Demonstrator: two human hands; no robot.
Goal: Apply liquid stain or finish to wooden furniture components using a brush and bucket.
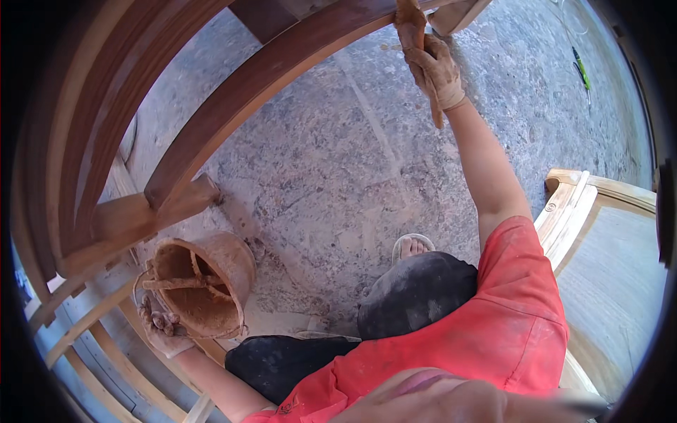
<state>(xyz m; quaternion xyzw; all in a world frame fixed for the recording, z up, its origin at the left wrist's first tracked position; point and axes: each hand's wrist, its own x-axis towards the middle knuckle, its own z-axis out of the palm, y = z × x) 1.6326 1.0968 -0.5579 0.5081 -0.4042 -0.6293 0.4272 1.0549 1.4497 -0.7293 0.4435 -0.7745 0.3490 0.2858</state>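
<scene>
In my right hand (438, 74), gloved and smeared brown, is a long brown-caked tool (410, 25) that looks like a flat brush. Its upper end meets the edge of a curved dark-wood rail (282, 67), and its other end sticks out below my palm. My left hand (168, 335), also in a smeared glove, has its fingers curled at the near-left rim of a bucket (236, 264). Brown residue coats the bucket inside and out. A stick (180, 283) and another piece cross its mouth. Exactly how the left fingers grip the bucket is hard to see.
More curved dark-wood parts (106, 134) rise at the left, above pale wooden slats (106, 345). On the right stands a pale wooden furniture piece with a flat panel (620, 261). A green tool (581, 69) lies on the stained concrete floor (317, 155).
</scene>
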